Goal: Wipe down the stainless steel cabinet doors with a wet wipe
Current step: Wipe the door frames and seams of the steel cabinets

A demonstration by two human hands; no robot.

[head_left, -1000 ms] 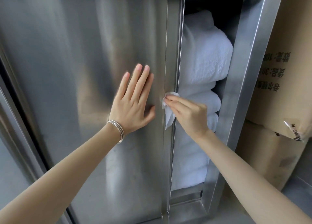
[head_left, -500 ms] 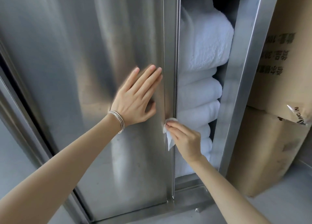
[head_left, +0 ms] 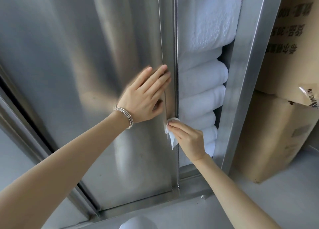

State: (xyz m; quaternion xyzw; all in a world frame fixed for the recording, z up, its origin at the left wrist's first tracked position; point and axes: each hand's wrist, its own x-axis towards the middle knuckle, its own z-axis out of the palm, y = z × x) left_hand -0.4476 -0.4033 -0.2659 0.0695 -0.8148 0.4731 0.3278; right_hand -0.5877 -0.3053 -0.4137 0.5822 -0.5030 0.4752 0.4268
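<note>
The left hand point(head_left: 144, 97), a set of thin silver bangles point(head_left: 125, 116) on its wrist, lies flat with straight fingers against the brushed stainless steel cabinet door point(head_left: 86, 73) near its right edge. Just below it, the right hand point(head_left: 189, 139) pinches a small white wet wipe point(head_left: 170, 135) against that edge. Folded white towels point(head_left: 202, 76) are stacked in the open compartment beside the door, with brown cardboard boxes point(head_left: 284, 108) further right.

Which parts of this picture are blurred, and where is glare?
Head view: the left hand is motion-blurred along its fingers; the right hand and wet wipe are sharp; soft bright streaks of reflected light run down the cabinet door.
</note>
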